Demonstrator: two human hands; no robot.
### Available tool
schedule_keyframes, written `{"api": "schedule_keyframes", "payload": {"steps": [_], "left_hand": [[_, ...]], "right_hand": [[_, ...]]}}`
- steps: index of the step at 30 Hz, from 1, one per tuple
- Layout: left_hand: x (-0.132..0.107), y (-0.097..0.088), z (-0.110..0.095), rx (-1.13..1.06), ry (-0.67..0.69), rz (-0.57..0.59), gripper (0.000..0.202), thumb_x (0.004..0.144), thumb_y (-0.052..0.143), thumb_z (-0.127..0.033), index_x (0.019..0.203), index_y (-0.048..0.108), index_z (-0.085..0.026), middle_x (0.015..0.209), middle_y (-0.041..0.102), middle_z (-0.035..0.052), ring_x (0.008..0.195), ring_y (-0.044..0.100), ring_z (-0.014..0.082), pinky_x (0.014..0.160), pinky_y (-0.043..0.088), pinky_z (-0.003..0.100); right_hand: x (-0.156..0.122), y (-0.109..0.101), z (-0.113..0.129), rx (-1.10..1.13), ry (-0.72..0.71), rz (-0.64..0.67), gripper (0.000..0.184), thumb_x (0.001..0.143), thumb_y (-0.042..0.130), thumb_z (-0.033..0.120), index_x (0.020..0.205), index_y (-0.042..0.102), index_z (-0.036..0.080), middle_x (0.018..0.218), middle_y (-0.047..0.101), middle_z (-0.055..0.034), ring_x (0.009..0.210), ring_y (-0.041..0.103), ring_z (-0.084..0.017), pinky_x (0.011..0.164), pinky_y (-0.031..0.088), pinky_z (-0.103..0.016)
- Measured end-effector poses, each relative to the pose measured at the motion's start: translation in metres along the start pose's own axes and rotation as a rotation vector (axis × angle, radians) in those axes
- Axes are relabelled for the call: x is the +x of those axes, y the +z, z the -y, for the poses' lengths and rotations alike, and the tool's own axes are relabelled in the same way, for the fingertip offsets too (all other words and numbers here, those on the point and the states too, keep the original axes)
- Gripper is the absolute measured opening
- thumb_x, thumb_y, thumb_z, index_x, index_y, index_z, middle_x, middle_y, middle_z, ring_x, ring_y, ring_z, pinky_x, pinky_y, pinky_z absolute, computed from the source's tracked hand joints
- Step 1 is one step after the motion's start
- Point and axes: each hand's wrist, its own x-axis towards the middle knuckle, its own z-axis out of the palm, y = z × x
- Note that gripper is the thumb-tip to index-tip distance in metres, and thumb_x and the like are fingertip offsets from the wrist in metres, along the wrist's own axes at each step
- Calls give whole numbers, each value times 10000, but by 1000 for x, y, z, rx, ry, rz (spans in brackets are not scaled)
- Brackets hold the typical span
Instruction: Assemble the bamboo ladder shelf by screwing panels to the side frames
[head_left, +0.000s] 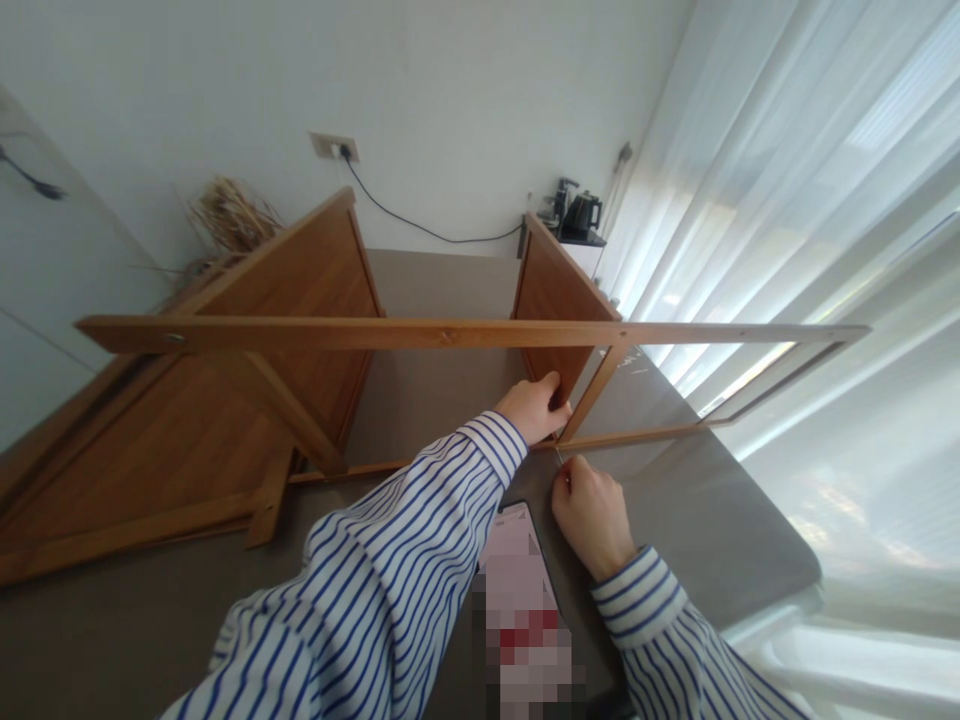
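A wooden frame [450,335] with crosspieces stands across the table, joined to two upright wooden panels, a left panel [300,270] and a right panel [551,275]. My left hand [529,408] is closed around the wood where a slanting crosspiece [596,392] meets the frame's lower rail. Just below it, my right hand [596,512] pinches a thin metal rod [558,457] whose tip points at that rail. Most of the rod is hidden by my fingers, so its exact kind does not show.
A flat tablet-like device [517,545], partly blurred, lies on the grey table [720,510] between my forearms. At the left, another wooden panel [150,460] leans. Behind are dried stalks [232,215], a wall socket [334,147] with a cord, and a kettle [583,213]. White curtains [787,170] hang right.
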Motion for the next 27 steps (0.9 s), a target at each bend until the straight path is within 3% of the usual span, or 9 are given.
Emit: {"api": "schedule_keyframes", "payload": {"steps": [8,17,23,27], "left_hand": [[1,2,2,-9,15,-9,238,815,460,-429,910,513,-218,762,659,31,690,639,194,571,441,251],[1,2,2,-11,-4,2,265,816,459,-440,940,518,-213,770,659,37,694,640,194,583,447,254],[1,2,2,-17,12,-12,233,814,466,-423,912,512,-216,770,661,30,701,640,190,583,442,252],[0,0,0,-11,5,-21,222,812,465,-416,901,512,-217,760,661,26,702,642,193,574,438,251]], "right_hand": [[8,-2,-7,291,92,25,196,784,456,196,677,619,178,645,644,-45,627,571,-151,563,329,-237],[18,-5,-18,603,225,273,214,769,446,258,679,620,172,553,632,-25,466,558,-123,471,355,-205],[14,-6,-11,392,123,137,210,786,456,240,671,618,171,652,660,-54,605,596,-143,544,352,-219],[7,-3,-7,191,77,59,199,824,435,244,765,614,181,710,662,-64,695,601,-174,583,324,-249]]}}
